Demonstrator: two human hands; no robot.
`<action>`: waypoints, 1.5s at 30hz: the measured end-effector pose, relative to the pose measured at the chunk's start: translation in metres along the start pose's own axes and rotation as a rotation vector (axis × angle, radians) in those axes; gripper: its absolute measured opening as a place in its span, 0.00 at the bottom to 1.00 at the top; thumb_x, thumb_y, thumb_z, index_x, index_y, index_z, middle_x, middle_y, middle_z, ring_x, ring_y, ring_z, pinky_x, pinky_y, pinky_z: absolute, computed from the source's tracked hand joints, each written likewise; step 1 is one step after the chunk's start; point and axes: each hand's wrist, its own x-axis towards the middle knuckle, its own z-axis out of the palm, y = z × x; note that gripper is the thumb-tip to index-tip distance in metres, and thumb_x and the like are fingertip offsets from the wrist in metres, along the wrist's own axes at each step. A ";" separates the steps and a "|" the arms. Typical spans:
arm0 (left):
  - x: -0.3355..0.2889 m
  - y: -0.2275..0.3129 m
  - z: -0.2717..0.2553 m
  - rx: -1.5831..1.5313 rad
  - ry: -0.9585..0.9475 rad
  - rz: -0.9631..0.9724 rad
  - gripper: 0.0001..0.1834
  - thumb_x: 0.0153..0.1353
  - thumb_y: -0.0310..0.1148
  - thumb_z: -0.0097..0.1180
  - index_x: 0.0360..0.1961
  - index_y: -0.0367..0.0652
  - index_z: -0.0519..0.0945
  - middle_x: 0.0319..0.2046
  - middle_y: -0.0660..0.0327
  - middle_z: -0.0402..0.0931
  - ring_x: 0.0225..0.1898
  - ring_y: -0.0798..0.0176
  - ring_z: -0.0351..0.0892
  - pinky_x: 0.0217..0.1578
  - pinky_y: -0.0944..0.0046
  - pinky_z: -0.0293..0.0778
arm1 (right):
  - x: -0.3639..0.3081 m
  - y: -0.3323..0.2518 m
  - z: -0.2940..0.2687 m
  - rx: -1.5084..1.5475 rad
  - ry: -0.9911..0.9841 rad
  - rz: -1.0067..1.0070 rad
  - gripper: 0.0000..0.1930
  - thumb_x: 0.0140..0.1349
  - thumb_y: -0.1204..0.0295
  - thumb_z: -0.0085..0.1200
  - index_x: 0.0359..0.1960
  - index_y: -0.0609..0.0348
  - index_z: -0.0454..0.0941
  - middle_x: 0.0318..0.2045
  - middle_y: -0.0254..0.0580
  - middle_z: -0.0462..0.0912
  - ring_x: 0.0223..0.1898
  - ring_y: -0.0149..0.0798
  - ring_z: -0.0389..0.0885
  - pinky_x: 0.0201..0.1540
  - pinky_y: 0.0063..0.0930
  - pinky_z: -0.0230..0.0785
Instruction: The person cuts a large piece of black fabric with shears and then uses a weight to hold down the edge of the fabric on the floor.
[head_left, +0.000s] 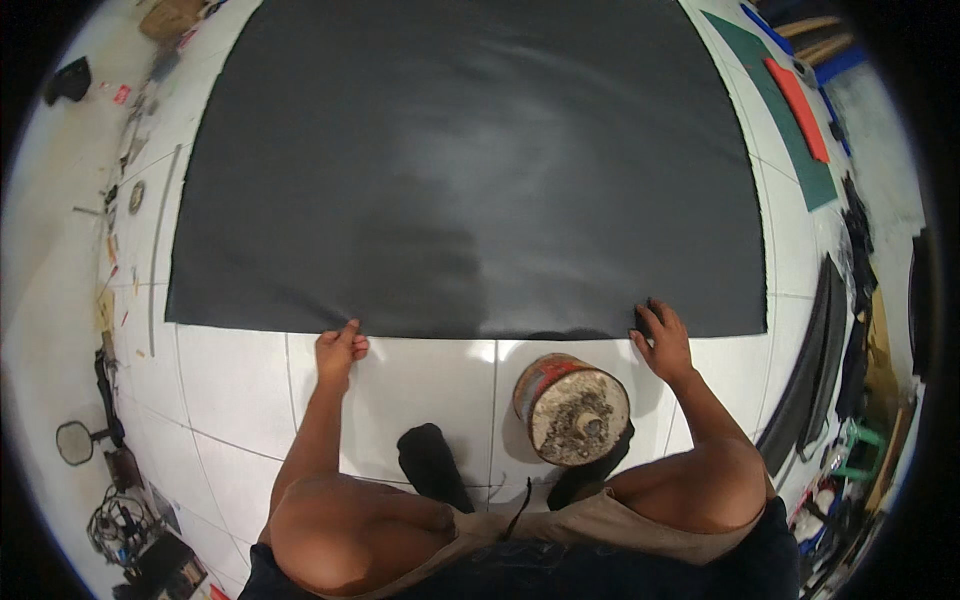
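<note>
A large dark grey sheet [460, 180], smooth and leather-like, lies spread over the floor in front of me. My left hand [342, 354] pinches its near edge left of the middle, with small creases running out from the grip. Toward the right end of that same edge, my right hand [662, 340] rests with its fingers apart on the sheet and its thumb at the border. Between my feet and the edge stands a round can [580, 415] with a dirty, crusted top and a worn red side.
White floor tiles [230, 380] surround the sheet. A green strip [770, 100] with a red piece [797, 108] on it lies at the far right. Folded black material [815, 350] lies nearer. Along the left wall are a thin rod [163, 240], a round mirror [74, 442] and tangled cables [122, 525].
</note>
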 end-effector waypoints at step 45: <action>-0.034 0.071 0.041 1.346 -0.197 0.724 0.60 0.34 0.59 0.74 0.68 0.48 0.60 0.61 0.32 0.55 0.63 0.35 0.55 0.61 0.39 0.56 | 0.042 0.078 -0.027 0.054 0.192 0.189 0.25 0.56 0.50 0.58 0.50 0.52 0.78 0.44 0.50 0.75 0.48 0.52 0.73 0.51 0.46 0.66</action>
